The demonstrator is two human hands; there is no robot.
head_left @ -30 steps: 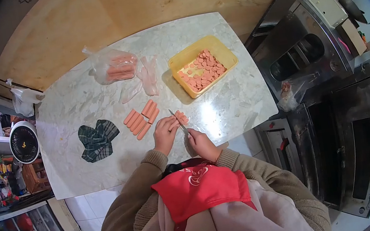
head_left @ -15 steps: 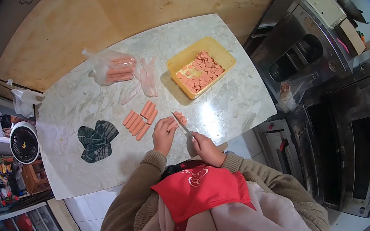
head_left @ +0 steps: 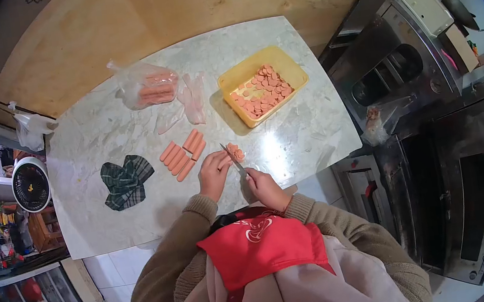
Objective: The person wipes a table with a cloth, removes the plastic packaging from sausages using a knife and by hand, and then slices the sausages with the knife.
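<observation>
My right hand [head_left: 266,189] is closed round the handle of a knife [head_left: 235,163], its blade slanting up and left beside my left fingertips. My left hand [head_left: 214,173] is closed on a sausage, mostly hidden under the fingers, against the table. Just right of the blade lies a small pile of sausage slices [head_left: 235,151]. Several whole sausages [head_left: 176,161] lie in rows to the left of my left hand. Farther back, a yellow plastic tub [head_left: 233,104] holds many pink slices.
A clear bag of sausages [head_left: 155,89] and a crumpled plastic wrapper [head_left: 191,101] lie at the back of the marble-patterned table [head_left: 85,141]. A dark checked cloth [head_left: 127,183] is at left, near a fan [head_left: 31,185]. Metal ovens [head_left: 394,73] stand at right.
The knife and my right hand have shifted slightly up and left, the blade now closer to the slices. My left hand stays in nearly the same place.
</observation>
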